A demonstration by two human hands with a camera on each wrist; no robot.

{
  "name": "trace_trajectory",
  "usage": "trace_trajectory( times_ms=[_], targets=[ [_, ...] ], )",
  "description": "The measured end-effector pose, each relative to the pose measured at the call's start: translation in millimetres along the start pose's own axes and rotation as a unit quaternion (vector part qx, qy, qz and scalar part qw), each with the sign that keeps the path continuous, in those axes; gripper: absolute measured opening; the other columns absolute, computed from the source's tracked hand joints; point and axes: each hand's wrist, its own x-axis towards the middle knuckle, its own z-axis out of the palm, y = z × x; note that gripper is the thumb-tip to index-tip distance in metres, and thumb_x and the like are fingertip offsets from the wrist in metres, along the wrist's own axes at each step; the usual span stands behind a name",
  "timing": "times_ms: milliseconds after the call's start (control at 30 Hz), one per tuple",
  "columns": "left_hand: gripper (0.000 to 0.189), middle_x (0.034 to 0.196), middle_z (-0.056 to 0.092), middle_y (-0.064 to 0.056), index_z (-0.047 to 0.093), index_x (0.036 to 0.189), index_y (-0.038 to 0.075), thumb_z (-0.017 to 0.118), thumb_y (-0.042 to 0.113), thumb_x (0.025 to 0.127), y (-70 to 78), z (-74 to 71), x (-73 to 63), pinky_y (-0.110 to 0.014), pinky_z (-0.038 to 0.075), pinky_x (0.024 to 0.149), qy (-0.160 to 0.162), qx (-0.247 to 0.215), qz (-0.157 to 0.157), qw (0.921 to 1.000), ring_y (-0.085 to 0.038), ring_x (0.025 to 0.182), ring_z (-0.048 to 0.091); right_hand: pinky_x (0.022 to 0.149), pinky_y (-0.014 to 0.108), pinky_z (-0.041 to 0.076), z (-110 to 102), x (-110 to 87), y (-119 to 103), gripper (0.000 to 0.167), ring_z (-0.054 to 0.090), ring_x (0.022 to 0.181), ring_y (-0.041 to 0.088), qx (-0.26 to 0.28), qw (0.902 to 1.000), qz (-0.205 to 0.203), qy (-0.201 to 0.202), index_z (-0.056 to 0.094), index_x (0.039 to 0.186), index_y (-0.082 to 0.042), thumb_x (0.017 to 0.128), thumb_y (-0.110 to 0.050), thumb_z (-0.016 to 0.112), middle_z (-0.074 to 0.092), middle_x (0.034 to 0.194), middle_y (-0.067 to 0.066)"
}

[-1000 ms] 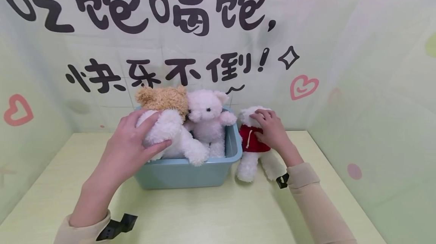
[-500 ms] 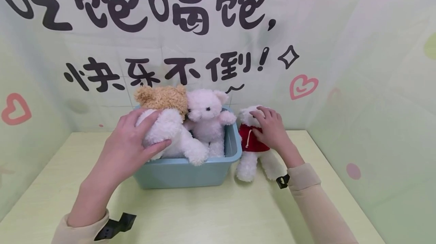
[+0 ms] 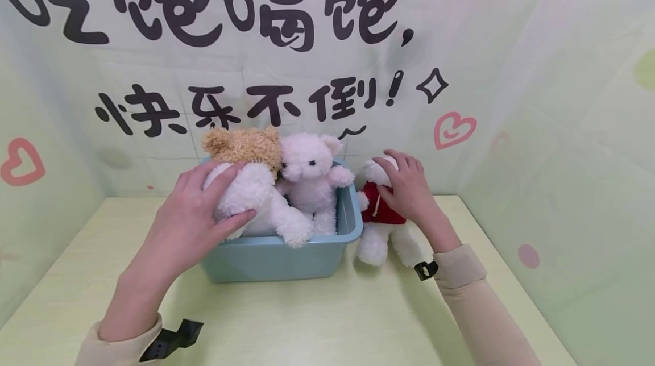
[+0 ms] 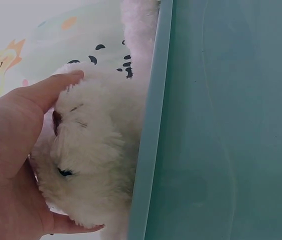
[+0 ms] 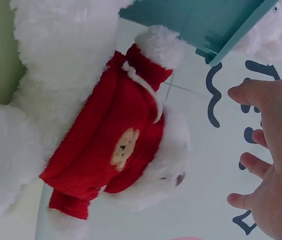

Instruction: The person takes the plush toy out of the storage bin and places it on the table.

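Observation:
Inside the light blue plastic bin (image 3: pixel 276 261) lies a white plush toy (image 3: pixel 271 209). My left hand (image 3: pixel 184 221) grips its head, thumb and fingers spread round the fur; the left wrist view shows the toy's face (image 4: pixel 93 140) in that grasp against the bin wall. To the right of the bin, a white teddy bear in a red hoodie (image 5: pixel 113 127) is on the table. My right hand (image 3: pixel 409 192) hovers before its head and chest. In the right wrist view those fingers (image 5: pixel 253 165) are spread, with a gap between them and the bear.
A tan curly teddy bear (image 3: pixel 245 147) and a pale pink plush (image 3: pixel 312 184) sit in the bin behind the white toy. The pale wooden table (image 3: pixel 286 320) is enclosed by printed fabric walls (image 3: pixel 486 30) at the back and sides.
The red-hoodie bear has shifted slightly back and turned a little. My right hand has risen slightly with it. My left hand keeps its hold on the white plush toy.

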Motion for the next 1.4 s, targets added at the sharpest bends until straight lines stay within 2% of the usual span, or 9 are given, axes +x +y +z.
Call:
trace_trajectory(
  times_ms=[267, 400, 467, 600, 800, 1000, 1167, 1300, 1400],
  targets=[
    [0.076, 0.145, 0.046, -0.028, 0.052, 0.149, 0.016, 0.086, 0.034, 0.083, 2.3, -2.5, -1.9, -0.073, 0.048, 0.08, -0.002, 0.002, 0.001, 1.0, -0.052, 0.128, 0.045, 0.106, 0.062, 0.037, -13, 4.2, -7, 0.06, 0.047, 0.127, 0.044, 0.014, 0.9998, -0.007, 0.012, 0.055, 0.141, -0.009, 0.086, -0.012, 0.079, 0.047, 0.146, 0.023],
    [0.078, 0.147, 0.046, -0.028, 0.05, 0.15, 0.014, 0.086, 0.032, 0.084, 3.5, -5.7, -3.6, -0.074, 0.047, 0.084, 0.003, -0.007, 0.0, 1.0, -0.052, 0.131, 0.043, 0.104, 0.063, 0.037, -21, 8.4, -18, 0.057, 0.049, 0.123, 0.046, 0.031, 0.9982, -0.036, 0.035, 0.057, 0.138, -0.007, 0.085, -0.01, 0.078, 0.05, 0.143, 0.024],
    [0.079, 0.146, 0.046, -0.028, 0.05, 0.151, 0.013, 0.086, 0.031, 0.084, 1.4, -9.7, -6.7, -0.074, 0.046, 0.086, 0.01, -0.012, 0.003, 0.9999, -0.052, 0.131, 0.043, 0.103, 0.063, 0.038, -23, 12.1, -30, 0.054, 0.051, 0.121, 0.047, 0.044, 0.9958, -0.058, 0.055, 0.059, 0.136, -0.006, 0.084, -0.007, 0.075, 0.052, 0.14, 0.025],
    [0.081, 0.144, 0.048, -0.026, 0.05, 0.15, 0.011, 0.089, 0.026, 0.08, -3.1, -17.7, -13.3, -0.071, 0.048, 0.086, 0.036, -0.013, 0.015, 0.9991, -0.05, 0.129, 0.045, 0.102, 0.062, 0.039, -27, 19.9, -59, 0.055, 0.052, 0.12, 0.047, 0.076, 0.9872, -0.111, 0.086, 0.059, 0.134, -0.004, 0.081, -0.004, 0.076, 0.053, 0.137, 0.026],
    [0.085, 0.144, 0.049, -0.021, 0.049, 0.152, 0.016, 0.09, 0.019, 0.077, -11.0, -31.5, -27.1, -0.067, 0.05, 0.081, 0.061, -0.017, 0.012, 0.998, -0.047, 0.129, 0.045, 0.102, 0.058, 0.04, -34, 30.2, -103, 0.054, 0.052, 0.121, 0.042, 0.108, 0.9734, -0.175, 0.101, 0.057, 0.135, -0.005, 0.086, -0.01, 0.077, 0.053, 0.138, 0.025],
    [0.085, 0.146, 0.048, -0.021, 0.047, 0.154, 0.018, 0.088, 0.018, 0.08, -18.9, -42.3, -38.3, -0.065, 0.05, 0.076, 0.061, -0.015, 0.0, 0.998, -0.047, 0.13, 0.045, 0.103, 0.055, 0.043, -41, 41.7, -134, 0.055, 0.054, 0.122, 0.042, 0.145, 0.9577, -0.216, 0.122, 0.057, 0.135, -0.004, 0.084, -0.009, 0.077, 0.053, 0.138, 0.025],
    [0.082, 0.147, 0.047, -0.02, 0.047, 0.155, 0.017, 0.087, 0.022, 0.083, -24.5, -49.1, -48.0, -0.067, 0.05, 0.076, 0.05, -0.015, -0.025, 0.9983, -0.047, 0.13, 0.044, 0.103, 0.048, 0.048, -38, 51.7, -158, 0.06, 0.051, 0.128, 0.037, 0.179, 0.9453, -0.247, 0.115, 0.053, 0.138, -0.004, 0.084, -0.01, 0.078, 0.051, 0.14, 0.023],
    [0.081, 0.145, 0.047, -0.022, 0.047, 0.154, 0.014, 0.086, 0.02, 0.083, -30.0, -52.9, -56.0, -0.067, 0.048, 0.079, 0.047, -0.009, -0.037, 0.9981, -0.048, 0.127, 0.045, 0.103, 0.045, 0.049, -32, 59.1, -175, 0.069, 0.05, 0.131, 0.035, 0.196, 0.9356, -0.273, 0.108, 0.051, 0.14, -0.005, 0.081, -0.017, 0.084, 0.051, 0.141, 0.023],
    [0.078, 0.143, 0.048, -0.024, 0.048, 0.153, 0.012, 0.085, 0.019, 0.084, -35.8, -54.7, -62.5, -0.067, 0.048, 0.079, 0.046, -0.002, -0.046, 0.9979, -0.048, 0.125, 0.045, 0.106, 0.043, 0.046, -25, 64.5, -188, 0.076, 0.049, 0.132, 0.035, 0.182, 0.9344, -0.288, 0.105, 0.052, 0.14, -0.007, 0.078, -0.029, 0.089, 0.05, 0.142, 0.023]
  ],
)
